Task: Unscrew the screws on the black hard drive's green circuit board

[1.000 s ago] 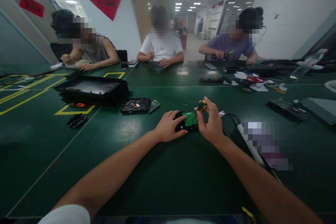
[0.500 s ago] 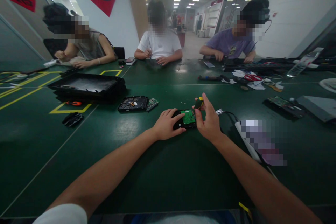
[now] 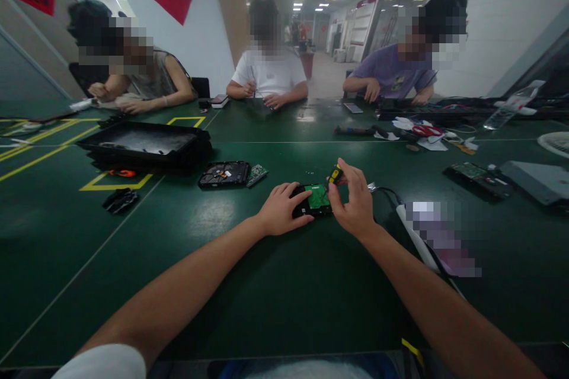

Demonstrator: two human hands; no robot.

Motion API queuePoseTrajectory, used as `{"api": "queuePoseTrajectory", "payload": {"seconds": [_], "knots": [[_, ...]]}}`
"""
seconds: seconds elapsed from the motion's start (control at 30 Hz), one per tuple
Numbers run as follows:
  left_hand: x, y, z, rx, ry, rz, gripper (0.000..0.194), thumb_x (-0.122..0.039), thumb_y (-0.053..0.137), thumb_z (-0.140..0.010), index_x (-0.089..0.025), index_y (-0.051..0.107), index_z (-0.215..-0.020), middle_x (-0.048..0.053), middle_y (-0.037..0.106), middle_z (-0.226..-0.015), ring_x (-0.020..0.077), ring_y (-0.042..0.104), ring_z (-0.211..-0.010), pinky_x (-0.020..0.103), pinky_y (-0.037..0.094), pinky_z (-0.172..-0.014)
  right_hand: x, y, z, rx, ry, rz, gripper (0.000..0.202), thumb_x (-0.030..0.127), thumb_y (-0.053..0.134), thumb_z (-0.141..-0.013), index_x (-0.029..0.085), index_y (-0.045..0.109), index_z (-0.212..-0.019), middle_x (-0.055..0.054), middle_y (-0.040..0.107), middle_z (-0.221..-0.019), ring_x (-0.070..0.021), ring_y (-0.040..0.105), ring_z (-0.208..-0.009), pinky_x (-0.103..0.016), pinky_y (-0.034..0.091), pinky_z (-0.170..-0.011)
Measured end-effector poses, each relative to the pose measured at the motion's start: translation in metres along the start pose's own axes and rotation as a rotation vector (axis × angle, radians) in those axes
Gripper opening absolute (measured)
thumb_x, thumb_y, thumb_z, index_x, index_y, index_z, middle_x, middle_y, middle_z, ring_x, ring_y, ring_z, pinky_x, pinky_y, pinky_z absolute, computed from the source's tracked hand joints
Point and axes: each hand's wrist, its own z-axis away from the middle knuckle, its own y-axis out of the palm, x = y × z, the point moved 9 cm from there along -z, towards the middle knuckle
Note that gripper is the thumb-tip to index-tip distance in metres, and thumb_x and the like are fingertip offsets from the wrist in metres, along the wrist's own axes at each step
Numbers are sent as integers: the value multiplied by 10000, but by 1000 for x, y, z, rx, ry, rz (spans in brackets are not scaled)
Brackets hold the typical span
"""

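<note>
A black hard drive [image 3: 320,212] with a green circuit board [image 3: 318,196] on its upper face lies on the table in front of me. My left hand [image 3: 281,209] grips its left end, the thumb along the near edge and a finger reaching onto the board. In my right hand [image 3: 355,200] is a screwdriver [image 3: 335,174] with a dark and yellow handle, pinched between thumb and fingers. It stands nearly upright over the right side of the board; its tip is too small to make out. Several tiny bits, probably screws, [image 3: 310,173] lie just beyond the drive.
Left of the drive lie another hard drive [image 3: 223,174], a loose circuit board [image 3: 256,175] and stacked black trays [image 3: 146,145]. To the right are a cabled white power strip [image 3: 418,238], a device with an exposed board [image 3: 478,180] and a bottle [image 3: 511,108]. Three people sit opposite.
The screwdriver handle has turned in my right hand, showing more yellow, with the fingers shifted around it. My left hand and the hard drive stay put. The view has shifted slightly.
</note>
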Motion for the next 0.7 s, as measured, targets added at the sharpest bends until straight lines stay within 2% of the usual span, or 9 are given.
{"api": "queuePoseTrajectory", "payload": {"seconds": [0.07, 0.23, 0.4, 0.57, 0.7], "knots": [[-1, -1, 0, -4, 3, 2, 772, -697, 601, -943, -257, 517, -1572, 188, 432, -1600, 428, 439, -1438, 617, 381, -1178, 0, 0, 0, -3, 1, -1, 670, 221, 565, -1014, 302, 340, -1640, -139, 597, -1350, -274, 661, -1056, -515, 625, -928], [-1, -1, 0, -13, 1, 13, 767, -683, 629, -933, -269, 519, -1570, 181, 448, -1589, 425, 435, -1440, 617, 379, -1179, -3, -2, 1, -52, 15, -17, 648, 260, 673, -975, 311, 418, -1569, -124, 597, -1303, -273, 653, -1053, -453, 653, -791], [-1, -1, 0, -9, 0, 15, 764, -684, 625, -935, -261, 528, -1564, 188, 432, -1600, 428, 437, -1440, 620, 375, -1182, -6, 1, 3, -31, 14, -73, 663, 196, 634, -984, 291, 379, -1590, -143, 560, -1385, -265, 656, -1100, -461, 651, -868], [-1, -2, 1, -8, -2, 12, 769, -690, 615, -939, -268, 513, -1574, 183, 435, -1599, 425, 429, -1448, 622, 372, -1184, -5, -2, 2, -56, 14, -31, 648, 247, 705, -956, 316, 434, -1540, -116, 573, -1305, -251, 642, -1019, -422, 651, -762], [-1, -1, 0, 3, 1, 12, 779, -695, 618, -934, -269, 509, -1578, 182, 430, -1606, 425, 434, -1444, 623, 372, -1182, -3, -2, 1, -41, 17, -49, 665, 205, 651, -973, 294, 393, -1579, -140, 551, -1363, -262, 638, -1079, -453, 653, -832]]}}
